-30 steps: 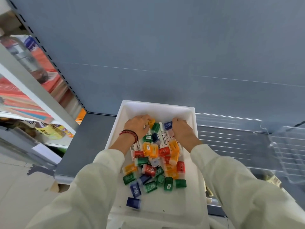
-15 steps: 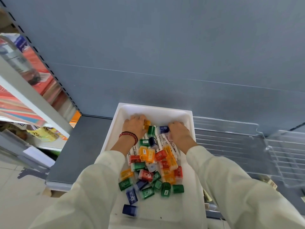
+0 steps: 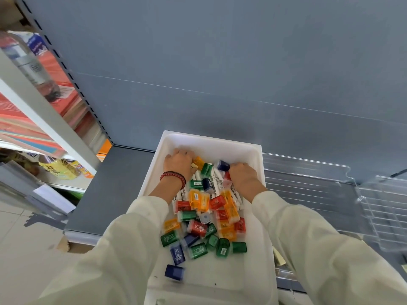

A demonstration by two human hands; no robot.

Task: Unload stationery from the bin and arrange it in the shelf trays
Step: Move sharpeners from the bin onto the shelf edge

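A white bin (image 3: 253, 148) stands on the grey shelf (image 3: 114, 186). It holds several small coloured stationery pieces (image 3: 198, 227) in green, orange, red and blue, lying over several white markers (image 3: 217, 179). Both my hands reach into the far end of the bin. My left hand (image 3: 179, 161), with a red bead bracelet on the wrist, has its fingers bent down into the pile near the far wall. My right hand (image 3: 242, 175) curls down beside a blue piece (image 3: 223, 165). I see only the backs of both hands, and what the fingers hold is hidden.
Clear plastic shelf trays (image 3: 308, 175) lie right of the bin, with another clear tray (image 3: 387, 216) further right. A grey back panel (image 3: 220, 73) rises behind. The neighbouring shelf unit (image 3: 44, 119) at left holds books and bottles. Floor shows at bottom left.
Both hands have moved further toward the bin's far wall. The view has shifted slightly, and the pile under the hands is nudged.
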